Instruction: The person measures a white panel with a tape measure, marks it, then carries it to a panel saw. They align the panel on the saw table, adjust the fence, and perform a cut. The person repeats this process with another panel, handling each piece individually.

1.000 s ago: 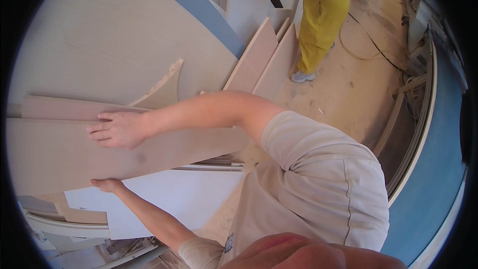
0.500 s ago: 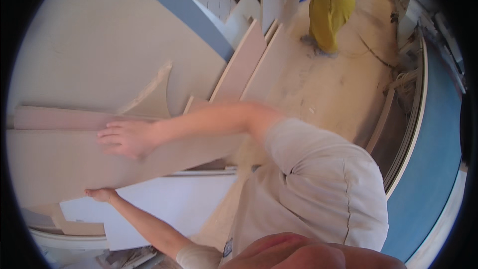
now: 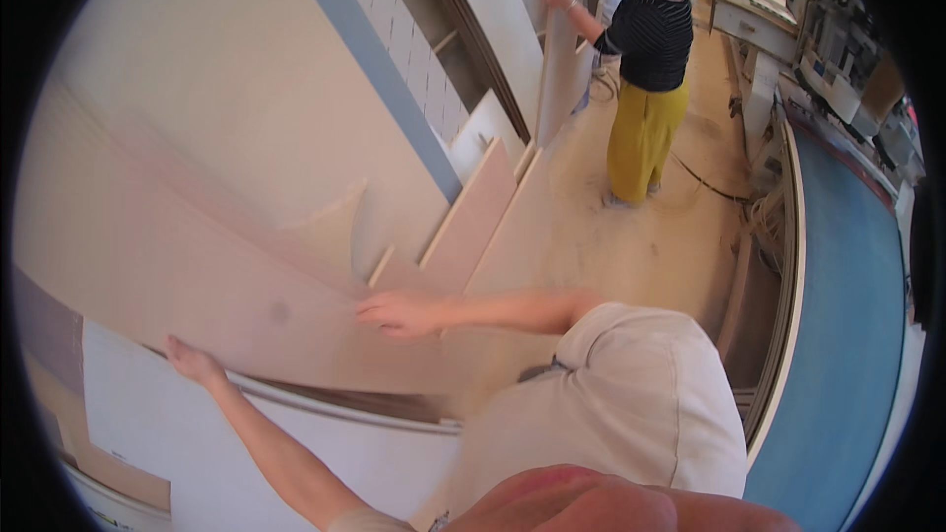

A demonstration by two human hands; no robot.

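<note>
Holding a board (image 3: 232,286) by its edge, left hand (image 3: 197,364) is now farther from right hand (image 3: 402,314), whose grip is unclear.

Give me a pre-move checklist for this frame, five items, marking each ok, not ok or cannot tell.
1. Left hand on the lower edge of the pinkish-beige board: ok, touching.
2. Right hand firmly on the board: cannot tell; it is blurred near the board's right end.
3. Board clear of the white panel below: cannot tell; they overlap in view.
4. Co-worker apart from this board: ok, standing farther off with a hand on an upright panel.
5. Floor free of trailing cables: not ok; a dark cable lies near the co-worker's feet.
</note>
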